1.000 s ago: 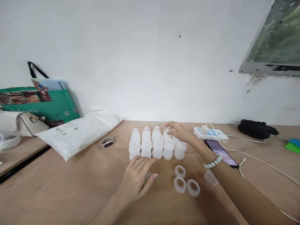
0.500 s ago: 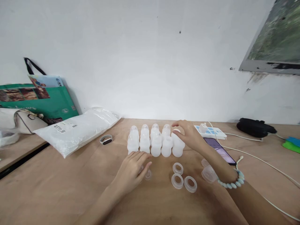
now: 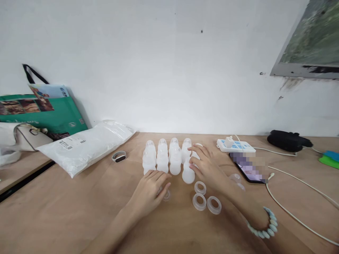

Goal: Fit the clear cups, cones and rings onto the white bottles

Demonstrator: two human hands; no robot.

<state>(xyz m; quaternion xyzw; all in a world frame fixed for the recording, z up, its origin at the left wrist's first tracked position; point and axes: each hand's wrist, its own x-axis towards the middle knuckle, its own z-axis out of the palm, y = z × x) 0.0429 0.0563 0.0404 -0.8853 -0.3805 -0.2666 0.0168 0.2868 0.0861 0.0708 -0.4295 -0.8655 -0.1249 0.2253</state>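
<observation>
We see right hand (image 3: 209, 168) — fingers spread — touching rightmost bottles (image 3: 188, 173) | left hand (image 3: 151, 190) flat, fingers together, clear cap (image 3: 166, 195) at their tips | rings (image 3: 194, 202) just right of it

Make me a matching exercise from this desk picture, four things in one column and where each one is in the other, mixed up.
1 left hand
2 right hand
3 wristband
4 three rings

A between white bag and bottles
B resting over a small clear cap
C on table in front of the bottles
D against the bottles

Pairs: 1-B, 2-D, 3-A, 4-C
</observation>
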